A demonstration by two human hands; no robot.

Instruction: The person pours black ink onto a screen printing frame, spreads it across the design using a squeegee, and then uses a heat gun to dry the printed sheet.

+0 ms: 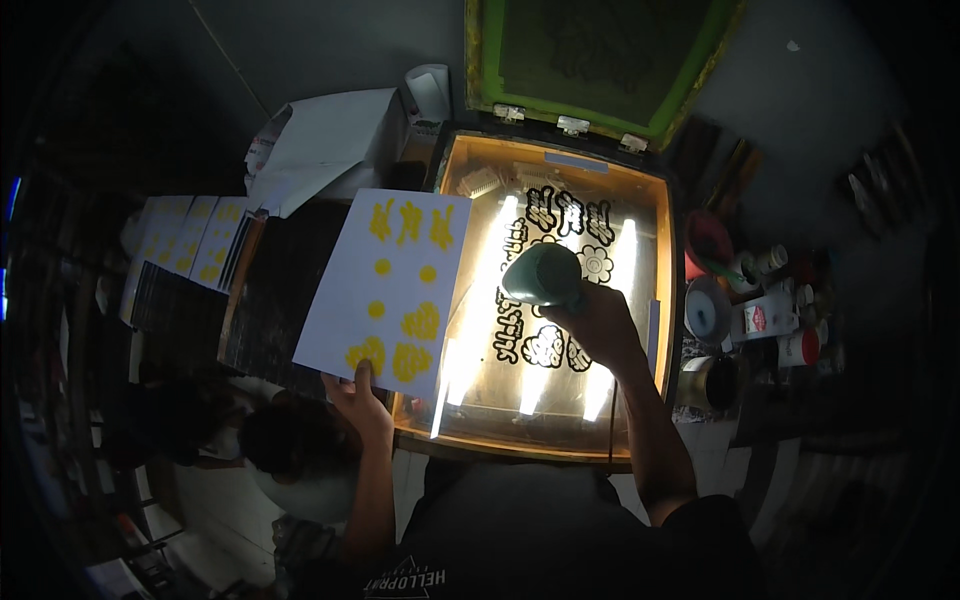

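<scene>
My left hand (358, 400) pinches the white yellow-printed sheet (390, 290) by its lower edge, left of centre; my right hand (600, 325) grips the teal hairdryer (543, 274) over the glowing light table (655, 190), centre frame.

1 printed sheet (388, 290), 1 hair dryer (543, 275), 1 light table (655, 330), 1 screen frame (480, 60).

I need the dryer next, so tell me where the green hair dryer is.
In the head view the green hair dryer is in the right hand, held over the middle of the lit light box, right of the yellow-printed sheet.
</scene>
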